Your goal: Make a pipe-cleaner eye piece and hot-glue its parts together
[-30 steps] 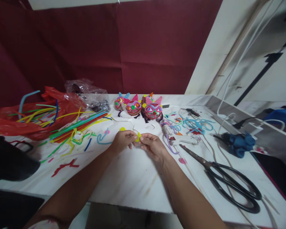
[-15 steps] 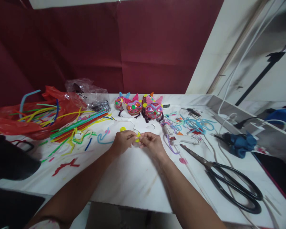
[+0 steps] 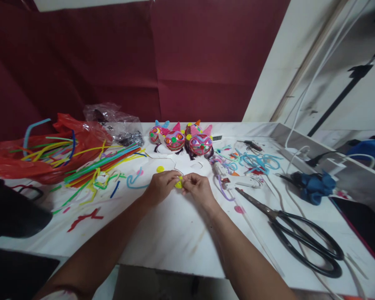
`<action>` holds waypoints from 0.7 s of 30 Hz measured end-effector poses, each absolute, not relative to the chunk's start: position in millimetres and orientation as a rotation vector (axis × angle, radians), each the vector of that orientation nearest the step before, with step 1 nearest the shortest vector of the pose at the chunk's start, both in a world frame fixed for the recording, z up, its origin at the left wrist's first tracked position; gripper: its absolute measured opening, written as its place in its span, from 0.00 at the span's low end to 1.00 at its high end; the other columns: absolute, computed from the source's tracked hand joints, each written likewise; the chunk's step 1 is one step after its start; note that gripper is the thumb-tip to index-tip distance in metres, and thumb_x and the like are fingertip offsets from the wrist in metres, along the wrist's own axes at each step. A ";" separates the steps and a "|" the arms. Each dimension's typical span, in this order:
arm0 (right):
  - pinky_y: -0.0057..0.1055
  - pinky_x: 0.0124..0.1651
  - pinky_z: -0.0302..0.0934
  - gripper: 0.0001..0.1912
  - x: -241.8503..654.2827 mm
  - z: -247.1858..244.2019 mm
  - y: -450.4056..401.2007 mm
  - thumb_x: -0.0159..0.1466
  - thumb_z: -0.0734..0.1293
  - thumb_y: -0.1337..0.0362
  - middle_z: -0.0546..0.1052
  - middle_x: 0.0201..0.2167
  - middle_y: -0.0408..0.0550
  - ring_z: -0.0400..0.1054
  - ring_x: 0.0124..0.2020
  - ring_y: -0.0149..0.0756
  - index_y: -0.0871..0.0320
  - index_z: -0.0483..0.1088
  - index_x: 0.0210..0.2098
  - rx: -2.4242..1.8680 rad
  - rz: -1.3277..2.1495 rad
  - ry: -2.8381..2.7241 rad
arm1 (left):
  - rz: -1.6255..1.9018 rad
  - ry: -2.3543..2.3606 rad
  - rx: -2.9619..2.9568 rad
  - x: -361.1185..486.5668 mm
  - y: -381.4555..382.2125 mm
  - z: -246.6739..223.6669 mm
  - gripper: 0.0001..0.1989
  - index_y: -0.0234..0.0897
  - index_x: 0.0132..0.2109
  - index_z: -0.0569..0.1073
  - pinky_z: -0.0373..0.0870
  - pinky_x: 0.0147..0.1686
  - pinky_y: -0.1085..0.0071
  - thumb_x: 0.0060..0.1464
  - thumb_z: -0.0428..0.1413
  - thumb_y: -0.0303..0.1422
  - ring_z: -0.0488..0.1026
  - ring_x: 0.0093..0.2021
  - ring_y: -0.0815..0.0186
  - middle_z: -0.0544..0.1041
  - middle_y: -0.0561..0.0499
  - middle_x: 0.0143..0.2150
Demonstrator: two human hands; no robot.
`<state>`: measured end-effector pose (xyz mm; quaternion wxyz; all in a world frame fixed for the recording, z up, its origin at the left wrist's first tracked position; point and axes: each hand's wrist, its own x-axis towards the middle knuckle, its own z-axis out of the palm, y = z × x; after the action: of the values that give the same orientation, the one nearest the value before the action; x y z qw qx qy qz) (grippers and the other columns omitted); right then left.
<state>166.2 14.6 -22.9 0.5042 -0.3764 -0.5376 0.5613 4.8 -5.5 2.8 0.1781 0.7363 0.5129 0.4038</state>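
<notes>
My left hand (image 3: 160, 186) and my right hand (image 3: 199, 188) meet above the white table, fingertips pinched on a small yellow pipe cleaner piece (image 3: 179, 182). Fingers cover part of it, so its full shape is hidden. Just behind my left hand lies a round yellow disc (image 3: 160, 169), flat on the table. A white sheet of paper (image 3: 190, 166) is beyond both hands. Farther back, several colourful animal-face balls with pointed ears (image 3: 201, 143) stand in a cluster. To the right of my right hand rests a white glue gun (image 3: 242, 181).
Large black-handled scissors (image 3: 303, 237) lie at right, near cables and a dark phone (image 3: 359, 225). Blue pipe cleaner scraps (image 3: 261, 161) sit behind them. At left are bundled pipe cleaners (image 3: 106, 163), a red plastic bag (image 3: 90, 135), red pieces (image 3: 86, 218) and a black object (image 3: 15, 208).
Both hands stay pinched on the yellow piece, which is turned slightly and shows a little lower between the fingers. The whole view has shifted slightly; the table things have not moved.
</notes>
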 end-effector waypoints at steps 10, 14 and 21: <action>0.28 0.22 0.61 0.09 166.4 -22.2 12.8 0.50 0.71 0.57 0.73 0.15 0.41 0.67 0.15 0.32 0.57 0.73 0.25 -0.909 1.337 -1.323 | 1.116 1.434 1.773 8.5 -6.3 11.3 0.10 0.36 0.36 0.76 0.68 0.20 0.78 0.51 0.54 0.37 0.74 0.19 0.70 0.79 0.54 0.27; 0.29 0.22 0.63 0.10 166.0 -19.5 12.1 0.49 0.73 0.57 0.74 0.15 0.41 0.67 0.16 0.32 0.57 0.73 0.25 -0.883 1.373 -1.313 | 1.123 1.444 1.735 9.8 -5.8 11.4 0.11 0.36 0.35 0.76 0.68 0.19 0.78 0.51 0.54 0.38 0.73 0.18 0.70 0.79 0.54 0.26; 0.30 0.24 0.67 0.12 166.1 -14.4 11.0 0.46 0.76 0.57 0.75 0.16 0.41 0.68 0.17 0.32 0.57 0.74 0.24 -0.873 1.471 -1.264 | 1.056 1.420 1.689 5.5 -2.8 8.0 0.12 0.35 0.36 0.76 0.68 0.18 0.78 0.49 0.55 0.38 0.73 0.18 0.70 0.77 0.54 0.23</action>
<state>166.1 11.0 -14.4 0.4857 -0.3588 -0.5194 0.6046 5.5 -2.8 8.0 0.3408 0.6492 0.5456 0.4058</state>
